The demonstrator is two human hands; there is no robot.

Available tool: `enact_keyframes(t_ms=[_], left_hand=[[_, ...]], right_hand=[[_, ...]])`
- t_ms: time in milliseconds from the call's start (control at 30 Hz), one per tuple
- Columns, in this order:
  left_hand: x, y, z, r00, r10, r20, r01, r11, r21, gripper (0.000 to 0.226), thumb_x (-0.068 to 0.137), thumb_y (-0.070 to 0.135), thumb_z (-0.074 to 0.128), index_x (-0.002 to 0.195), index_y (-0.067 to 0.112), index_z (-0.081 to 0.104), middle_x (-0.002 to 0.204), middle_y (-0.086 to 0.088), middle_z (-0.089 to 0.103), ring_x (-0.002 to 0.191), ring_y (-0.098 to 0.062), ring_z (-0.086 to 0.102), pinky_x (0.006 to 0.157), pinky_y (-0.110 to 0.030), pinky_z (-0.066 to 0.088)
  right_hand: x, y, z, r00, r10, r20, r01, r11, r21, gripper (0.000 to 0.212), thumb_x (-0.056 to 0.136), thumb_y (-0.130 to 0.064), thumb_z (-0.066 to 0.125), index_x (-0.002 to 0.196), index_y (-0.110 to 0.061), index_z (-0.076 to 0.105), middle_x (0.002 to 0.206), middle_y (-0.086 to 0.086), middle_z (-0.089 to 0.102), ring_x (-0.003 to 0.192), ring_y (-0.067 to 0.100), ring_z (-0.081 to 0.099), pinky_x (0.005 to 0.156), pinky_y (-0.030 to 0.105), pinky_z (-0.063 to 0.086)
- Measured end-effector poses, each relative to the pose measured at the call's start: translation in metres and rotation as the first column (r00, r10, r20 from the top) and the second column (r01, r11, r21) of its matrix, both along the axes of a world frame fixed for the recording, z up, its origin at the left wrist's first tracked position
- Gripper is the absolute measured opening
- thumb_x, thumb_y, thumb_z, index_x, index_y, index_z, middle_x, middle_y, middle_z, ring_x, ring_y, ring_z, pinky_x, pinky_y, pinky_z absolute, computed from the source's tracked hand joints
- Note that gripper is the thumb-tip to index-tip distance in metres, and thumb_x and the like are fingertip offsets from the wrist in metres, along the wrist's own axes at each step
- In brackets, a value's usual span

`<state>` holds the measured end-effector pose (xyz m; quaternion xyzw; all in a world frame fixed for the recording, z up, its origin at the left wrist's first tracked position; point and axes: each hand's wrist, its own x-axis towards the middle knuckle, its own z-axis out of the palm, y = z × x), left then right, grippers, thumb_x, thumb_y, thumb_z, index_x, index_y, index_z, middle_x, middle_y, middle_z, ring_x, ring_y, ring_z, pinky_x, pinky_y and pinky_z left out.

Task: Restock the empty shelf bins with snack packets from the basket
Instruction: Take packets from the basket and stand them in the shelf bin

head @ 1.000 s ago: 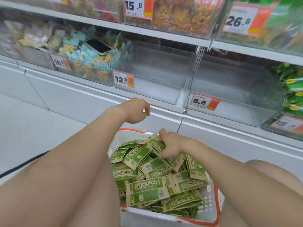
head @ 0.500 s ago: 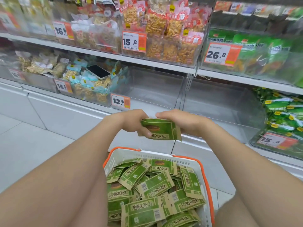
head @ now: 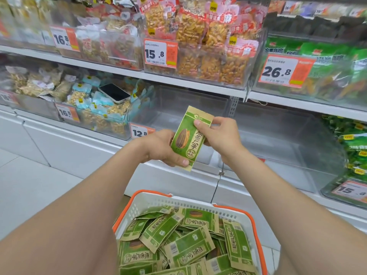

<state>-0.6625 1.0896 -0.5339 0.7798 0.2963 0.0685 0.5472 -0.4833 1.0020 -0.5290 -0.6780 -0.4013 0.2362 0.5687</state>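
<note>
Snack packet [head: 188, 139] is up in the air, held by both hands in front of the shelf. The fingers [head: 197, 123] of the right hand [head: 220, 135] pinch its top corner, with the thumb on the front. The left hand [head: 160, 147] grips the bottom end, and its thumb lies across the front. The packet is green and tan with 1 big striped seed drawn on it. It stands almost upright and tips a little to the right.

Just behind the hands is an empty bin [head: 178, 108] you can see through, with a price tag [head: 140, 132] that says 12.8. Beside it on the right is a second empty bin [head: 288, 139]. On the left is a bin of pale blue packets [head: 93, 108], and a phone [head: 114, 92] with a dark screen lies on top of them.

Below the hands sits the basket [head: 151, 197], white with an orange rim. Many more green packets [head: 184, 247] lie in a heap inside it. On the shelf above, orange snacks [head: 200, 62] fill a bin marked 15.8.
</note>
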Motion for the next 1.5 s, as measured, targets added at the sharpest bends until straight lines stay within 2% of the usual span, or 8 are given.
enact_keyframes(t_ms=[200, 500, 700, 833, 1000, 1100, 1267, 1500], left_hand=[[0.007, 0.015, -0.01, 0.978, 0.102, 0.181, -0.109, 0.994, 0.029, 0.045, 0.076, 0.008, 0.092, 0.117, 0.011, 0.075, 0.105, -0.006, 0.081, 0.104, -0.026, 0.076, 0.078, -0.034, 0.062], [-0.004, 0.016, -0.005, 0.987, 0.0, 0.161, 0.008, 0.999, -0.054, 0.055, 0.078, 0.002, 0.09, 0.128, 0.006, 0.068, 0.122, -0.013, 0.076, 0.12, -0.028, 0.071, 0.112, -0.048, 0.049], [-0.009, 0.016, 0.008, 0.979, 0.088, 0.182, -0.085, 0.996, -0.019, 0.037, 0.079, -0.007, 0.086, 0.11, 0.009, 0.075, 0.104, -0.01, 0.08, 0.099, -0.023, 0.077, 0.089, -0.034, 0.062], [-0.009, 0.047, 0.012, 0.978, 0.199, -0.056, -0.177, 0.948, 0.266, 0.046, 0.076, 0.033, 0.094, 0.111, 0.017, 0.068, 0.1, 0.003, 0.073, 0.091, -0.016, 0.069, 0.075, -0.029, 0.054], [-0.017, 0.076, -0.013, 0.87, 0.471, -0.145, -0.158, 0.545, 0.824, 0.027, 0.099, 0.024, 0.063, 0.126, 0.025, 0.065, 0.121, -0.006, 0.06, 0.115, -0.031, 0.059, 0.091, -0.042, 0.048], [-0.012, 0.084, -0.027, 0.906, 0.411, -0.101, -0.075, 0.39, 0.918, 0.03, 0.098, 0.017, 0.055, 0.125, 0.022, 0.065, 0.121, -0.006, 0.063, 0.116, -0.032, 0.056, 0.096, -0.044, 0.043], [-0.008, 0.104, -0.038, 0.943, 0.322, -0.078, -0.088, 0.472, 0.877, 0.03, 0.086, 0.039, 0.038, 0.074, 0.023, 0.061, 0.078, -0.008, 0.066, 0.081, -0.041, 0.06, 0.068, -0.038, 0.039], [-0.004, 0.134, -0.057, 0.95, 0.304, 0.067, -0.216, 0.491, 0.844, 0.046, 0.085, 0.051, 0.041, 0.055, 0.016, 0.039, 0.051, -0.003, 0.042, 0.056, -0.035, 0.045, 0.059, -0.04, 0.05]], right_hand=[[-0.003, 0.012, -0.009, 0.992, 0.125, 0.03, -0.125, 0.992, -0.008, 0.035, 0.106, -0.037, 0.056, 0.098, -0.007, 0.072, 0.081, 0.012, 0.078, 0.071, 0.029, 0.077, 0.062, 0.046, 0.064], [-0.015, 0.019, -0.005, 0.969, -0.028, 0.244, 0.056, 0.993, -0.106, 0.05, 0.106, -0.038, 0.053, 0.076, -0.002, 0.071, 0.059, 0.008, 0.072, 0.045, 0.022, 0.068, 0.054, 0.038, 0.06], [-0.03, 0.035, -0.012, 0.957, 0.109, 0.268, -0.088, 0.992, -0.091, 0.033, 0.097, -0.051, 0.054, 0.098, -0.023, 0.072, 0.083, 0.001, 0.077, 0.074, 0.027, 0.074, 0.067, 0.052, 0.062], [-0.029, 0.059, -0.016, 0.954, 0.052, 0.294, -0.023, 0.994, -0.102, 0.033, 0.099, -0.047, 0.054, 0.111, -0.02, 0.069, 0.104, 0.002, 0.075, 0.1, 0.029, 0.07, 0.088, 0.048, 0.057], [-0.015, 0.1, -0.025, 0.936, -0.15, 0.319, 0.173, 0.984, -0.044, 0.03, 0.105, -0.038, 0.053, 0.114, -0.01, 0.059, 0.115, 0.008, 0.067, 0.115, 0.035, 0.057, 0.088, 0.039, 0.045], [-0.017, 0.14, -0.036, 0.952, -0.226, 0.207, 0.239, 0.97, -0.038, 0.034, 0.105, -0.036, 0.055, 0.121, -0.006, 0.056, 0.121, 0.012, 0.065, 0.116, 0.035, 0.057, 0.091, 0.039, 0.045], [-0.01, 0.21, -0.054, 0.98, -0.191, 0.055, 0.195, 0.976, -0.093, 0.019, 0.092, -0.036, 0.063, 0.102, -0.021, 0.056, 0.109, 0.009, 0.072, 0.104, 0.036, 0.068, 0.095, 0.051, 0.055], [0.002, 0.283, -0.054, 0.897, -0.069, 0.436, 0.219, 0.927, -0.304, 0.033, 0.1, -0.033, 0.062, 0.126, -0.012, 0.06, 0.127, 0.011, 0.068, 0.118, 0.035, 0.064, 0.095, 0.042, 0.054]])
